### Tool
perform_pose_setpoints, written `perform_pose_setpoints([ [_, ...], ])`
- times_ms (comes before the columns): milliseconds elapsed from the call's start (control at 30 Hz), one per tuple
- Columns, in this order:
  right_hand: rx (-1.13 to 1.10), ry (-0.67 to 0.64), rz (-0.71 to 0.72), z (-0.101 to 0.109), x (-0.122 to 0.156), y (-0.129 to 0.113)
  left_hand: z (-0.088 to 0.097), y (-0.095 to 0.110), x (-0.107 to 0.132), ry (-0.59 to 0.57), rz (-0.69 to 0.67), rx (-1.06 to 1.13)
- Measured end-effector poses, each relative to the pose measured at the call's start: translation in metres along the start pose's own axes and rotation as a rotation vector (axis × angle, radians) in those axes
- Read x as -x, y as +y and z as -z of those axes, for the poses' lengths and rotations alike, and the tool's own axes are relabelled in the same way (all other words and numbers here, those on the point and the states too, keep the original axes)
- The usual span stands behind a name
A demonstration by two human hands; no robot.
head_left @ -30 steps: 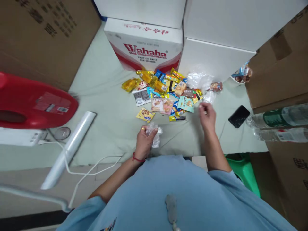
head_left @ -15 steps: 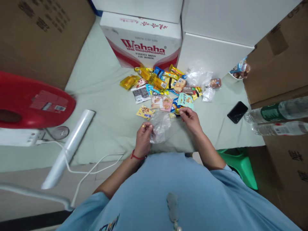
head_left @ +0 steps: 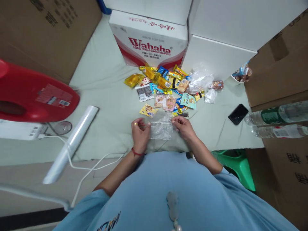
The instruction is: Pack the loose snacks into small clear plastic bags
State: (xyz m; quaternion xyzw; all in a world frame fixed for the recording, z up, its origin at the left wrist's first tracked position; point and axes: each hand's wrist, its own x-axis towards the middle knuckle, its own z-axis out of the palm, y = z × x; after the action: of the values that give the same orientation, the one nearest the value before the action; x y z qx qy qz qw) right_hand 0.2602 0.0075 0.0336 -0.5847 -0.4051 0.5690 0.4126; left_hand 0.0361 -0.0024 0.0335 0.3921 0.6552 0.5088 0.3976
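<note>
A clear plastic bag (head_left: 161, 129) is stretched between my two hands near the table's front edge. My left hand (head_left: 140, 133), with a ring and a red string bracelet, pinches the bag's left side. On the other side my right hand (head_left: 184, 126) grips its upper right corner between thumb and fingers. Just beyond the bag lies a heap of wrapped snacks, with a pink packet (head_left: 165, 101), a yellow packet (head_left: 148, 110), a mint green packet (head_left: 188, 100) and a grey packet (head_left: 145, 92) closest. Yellow-wrapped pieces (head_left: 134, 80) lie at the heap's far left.
A Wahaba-type water carton (head_left: 151, 48) and white boxes (head_left: 216, 54) stand behind the heap. Crumpled clear bags (head_left: 201, 78) lie right of it. A phone (head_left: 238, 114) and bottles (head_left: 276, 115) are at right; a plastic roll (head_left: 72, 144) and red jug (head_left: 53, 96) at left.
My right hand has come from the snacks back to the bag and taken its right corner. The bag is now spread flatter between both hands. The view has shifted slightly.
</note>
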Motion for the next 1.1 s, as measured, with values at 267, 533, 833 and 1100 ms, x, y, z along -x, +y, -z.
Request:
perform_pose_setpoints([
  [267,0.491,0.067,0.525,-0.025,0.039,-0.018,-0.007,0.03,0.019,-0.53,0.312,0.097],
  [533,0.53,-0.176,0.74,-0.02,0.064,-0.015,-0.023,0.031,0.016,-0.427,0.415,0.392],
  [833,0.509,0.354,0.293,0.024,0.014,0.002,-0.021,0.027,0.016,-0.337,0.455,0.432],
  [1100,0.553,0.147,0.473,0.016,0.026,-0.021,-0.007,0.022,0.007,-0.283,0.247,0.178],
])
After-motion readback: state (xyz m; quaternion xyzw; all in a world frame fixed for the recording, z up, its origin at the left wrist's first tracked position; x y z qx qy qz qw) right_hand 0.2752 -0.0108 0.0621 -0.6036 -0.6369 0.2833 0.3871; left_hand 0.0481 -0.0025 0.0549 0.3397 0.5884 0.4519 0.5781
